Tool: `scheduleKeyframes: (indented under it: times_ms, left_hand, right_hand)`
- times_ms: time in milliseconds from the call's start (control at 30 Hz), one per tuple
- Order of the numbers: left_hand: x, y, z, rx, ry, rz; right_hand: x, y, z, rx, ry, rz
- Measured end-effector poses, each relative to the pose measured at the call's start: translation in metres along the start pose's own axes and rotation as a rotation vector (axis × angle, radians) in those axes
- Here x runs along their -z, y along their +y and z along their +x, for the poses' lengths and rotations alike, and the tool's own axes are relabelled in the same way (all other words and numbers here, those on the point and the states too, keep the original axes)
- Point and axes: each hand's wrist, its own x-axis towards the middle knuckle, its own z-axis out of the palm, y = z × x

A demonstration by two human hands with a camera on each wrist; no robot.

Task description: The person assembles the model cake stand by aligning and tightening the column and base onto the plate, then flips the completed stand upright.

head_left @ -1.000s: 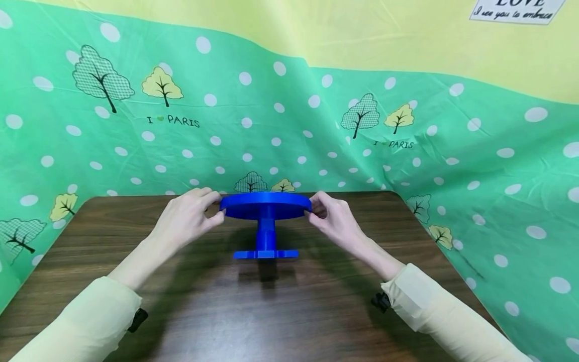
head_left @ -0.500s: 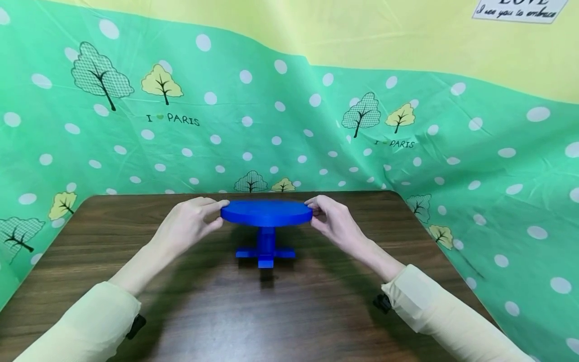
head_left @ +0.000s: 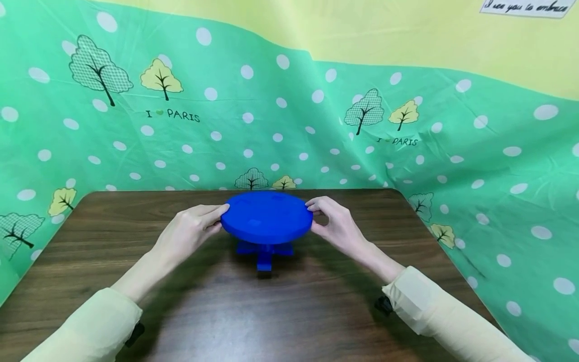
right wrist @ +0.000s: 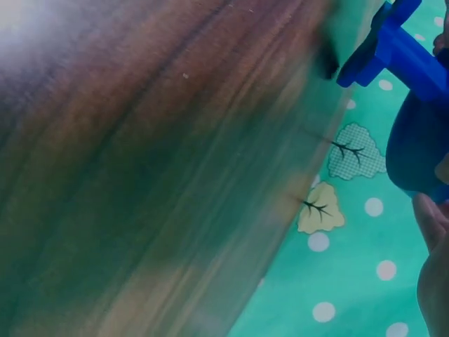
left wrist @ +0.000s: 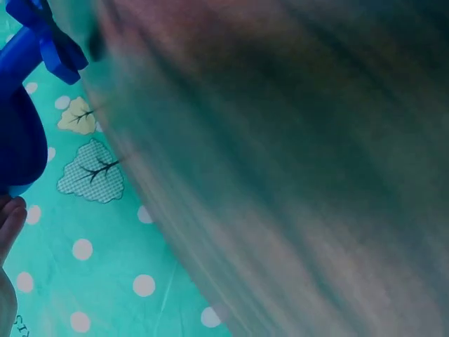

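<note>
A blue miniature round table [head_left: 267, 216] is held between both hands, its disc-shaped top tilted toward the head camera. Below the disc, a short post and cross-shaped foot [head_left: 264, 259] show, close over the wooden tabletop. My left hand [head_left: 192, 226] pinches the disc's left rim between thumb and fingers. On the opposite rim, my right hand [head_left: 334, 221] grips in the same way. In the left wrist view, the miniature table [left wrist: 21, 133] is cut off at the left edge; in the right wrist view, its post and foot [right wrist: 386, 56] show at the upper right.
A dark wood-grain table [head_left: 267, 322] lies under the hands. Behind it and at both sides hangs a green and yellow cloth [head_left: 271, 100] with dots and trees, meeting the table's back edge. Black wrist devices [head_left: 134, 334] sit below both sleeves.
The miniature table has tipped so that its top surface, first hidden and seen from underneath, now faces the head camera. Both hands stay on its rim; the head view has shifted slightly downward.
</note>
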Motion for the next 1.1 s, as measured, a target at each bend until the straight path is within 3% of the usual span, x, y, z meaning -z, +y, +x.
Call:
scheduleKeyframes:
  times_ms: [200,400,867,1100]
  left_hand:
    - [-0.001,0.003,-0.008,-0.016,0.004,-0.010]
    - [0.002,0.004,-0.016,-0.044,0.005,0.001]
    - [-0.008,0.011,-0.025,-0.078,0.025,-0.034]
    - [-0.007,0.010,-0.029,-0.090,0.004,-0.037]
  right_hand:
    - [-0.002,0.000,-0.006,-0.032,-0.003,0.051]
    - [-0.004,-0.001,-0.010,-0.007,-0.009,0.087]
    - [-0.003,0.001,-0.031,-0.032,-0.082,0.050]
    - [-0.004,0.002,-0.035,-0.048,-0.101,0.051]
